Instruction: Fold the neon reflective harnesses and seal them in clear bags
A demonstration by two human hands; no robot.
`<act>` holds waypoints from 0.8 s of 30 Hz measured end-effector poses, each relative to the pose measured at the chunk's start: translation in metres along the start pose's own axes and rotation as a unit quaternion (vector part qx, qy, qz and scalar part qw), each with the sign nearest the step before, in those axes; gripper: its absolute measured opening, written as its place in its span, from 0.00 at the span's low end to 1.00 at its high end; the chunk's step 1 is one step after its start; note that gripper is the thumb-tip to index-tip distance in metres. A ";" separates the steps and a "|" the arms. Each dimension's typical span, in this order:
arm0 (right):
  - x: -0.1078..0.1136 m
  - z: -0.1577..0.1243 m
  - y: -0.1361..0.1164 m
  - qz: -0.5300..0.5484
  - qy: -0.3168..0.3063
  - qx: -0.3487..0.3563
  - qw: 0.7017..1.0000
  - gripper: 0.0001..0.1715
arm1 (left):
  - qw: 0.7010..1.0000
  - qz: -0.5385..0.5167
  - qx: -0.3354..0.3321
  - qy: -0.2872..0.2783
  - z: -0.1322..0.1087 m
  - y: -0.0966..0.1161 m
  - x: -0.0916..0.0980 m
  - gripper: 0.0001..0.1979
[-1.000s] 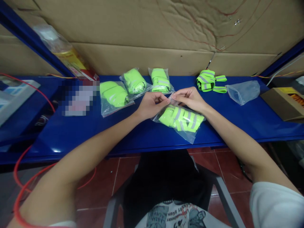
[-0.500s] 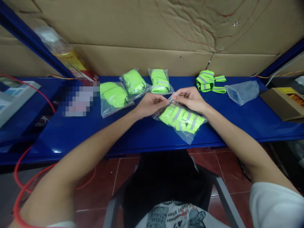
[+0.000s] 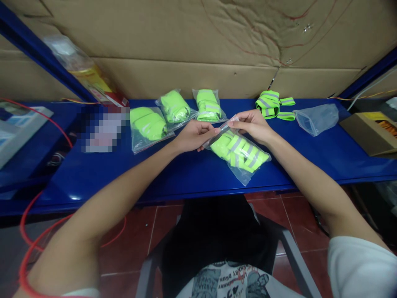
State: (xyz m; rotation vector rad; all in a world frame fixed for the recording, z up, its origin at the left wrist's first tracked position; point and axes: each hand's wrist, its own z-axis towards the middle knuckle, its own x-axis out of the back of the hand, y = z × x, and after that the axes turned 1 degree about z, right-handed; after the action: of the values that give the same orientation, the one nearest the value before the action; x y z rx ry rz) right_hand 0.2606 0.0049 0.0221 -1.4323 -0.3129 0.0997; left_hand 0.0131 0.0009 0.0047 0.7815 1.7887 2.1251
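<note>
A clear plastic bag [image 3: 240, 151] holding neon-green straps with grey stripes lies tilted near the front edge of the blue table. My left hand [image 3: 196, 135] pinches the left part of its top edge. Farther right on the same edge, my right hand [image 3: 252, 125] grips the bag between thumb and fingers. Behind my hands lie a filled bag [image 3: 209, 105], another filled bag [image 3: 175, 106] and a larger one [image 3: 149, 124] at the left. A loose green strap bundle [image 3: 269, 104] sits behind my right hand.
An unfilled clear bag [image 3: 319, 119] lies at the right, beside an open cardboard box [image 3: 369, 134]. At the back left a plastic bottle [image 3: 89, 76] leans by the blue frame. Red tubing [image 3: 23, 223] loops at the lower left. Cardboard [image 3: 186, 74] stands behind the table [image 3: 102, 178].
My right hand has slid slightly right along the bag's top edge, so my hands are farther apart. The bag has shifted slightly, and more of its top edge shows.
</note>
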 end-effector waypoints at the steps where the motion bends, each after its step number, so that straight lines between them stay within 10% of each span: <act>1: 0.001 0.001 0.001 0.001 -0.001 -0.006 1.000 0.22 | 1.000 -0.002 0.003 -0.013 0.000 0.000 0.001 0.25; 24: -0.007 -0.003 -0.003 0.007 -0.019 -0.009 1.000 0.26 | 0.993 0.072 -0.093 -0.006 -0.002 0.003 -0.003 0.31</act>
State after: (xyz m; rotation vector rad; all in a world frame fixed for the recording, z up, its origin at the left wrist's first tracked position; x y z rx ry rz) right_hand 0.2540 -0.0001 0.0236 -1.4520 -0.3347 0.1364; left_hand 0.0148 -0.0027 0.0066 0.8958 1.5418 2.3314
